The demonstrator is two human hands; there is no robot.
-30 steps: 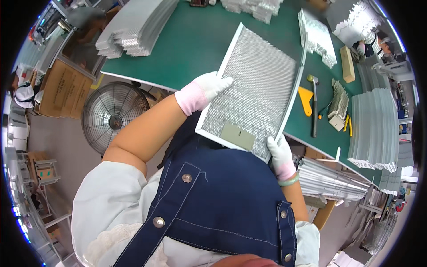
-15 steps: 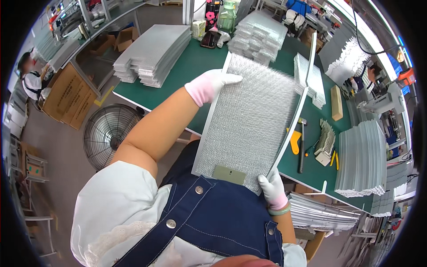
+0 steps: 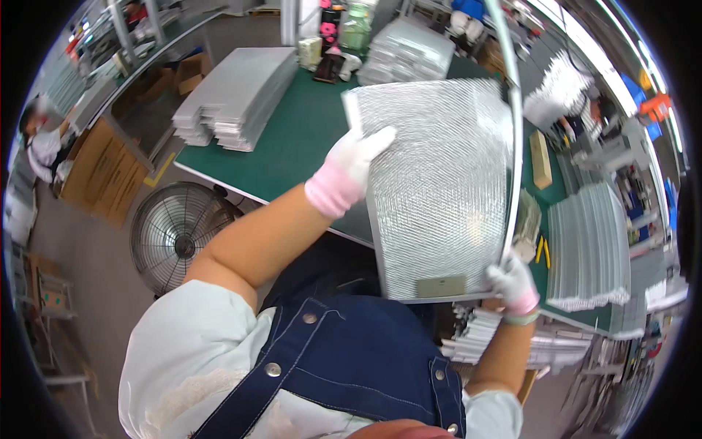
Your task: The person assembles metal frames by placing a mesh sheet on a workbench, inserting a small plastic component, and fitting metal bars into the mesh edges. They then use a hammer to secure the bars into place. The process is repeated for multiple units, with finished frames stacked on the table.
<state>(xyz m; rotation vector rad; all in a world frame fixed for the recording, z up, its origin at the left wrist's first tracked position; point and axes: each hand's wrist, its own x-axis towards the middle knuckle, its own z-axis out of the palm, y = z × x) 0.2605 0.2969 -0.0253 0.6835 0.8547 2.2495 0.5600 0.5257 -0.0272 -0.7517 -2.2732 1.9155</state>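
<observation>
A silver metal-mesh filter panel [image 3: 439, 183] is held up in front of me over the table's near edge. My left hand [image 3: 351, 168], in a white and pink glove, grips its left edge, thumb lying over the mesh. At the lower right corner my right hand [image 3: 515, 284], gloved alike, is closed on the panel's edge. A long pale metal frame strip [image 3: 516, 139] runs up the right side and reaches past the mesh's top. Near the bottom edge sits a small olive-grey plate [image 3: 441, 286]. The fingers behind the panel are hidden.
Mesh sheets [image 3: 241, 80] are stacked on the green table [image 3: 292, 139]; another stack [image 3: 406, 55] stands behind the panel. Rightward are a wooden block [image 3: 540, 159], yellow-handled pliers [image 3: 542, 251] and stacked strips [image 3: 589, 245]. A floor fan [image 3: 183, 234] stands left. A person [image 3: 44, 143] works far left.
Both hands have carried the panel to the right and turned it more upright. The strip's upper part lies straighter now. The hammer and yellow scraper have become hidden behind the panel.
</observation>
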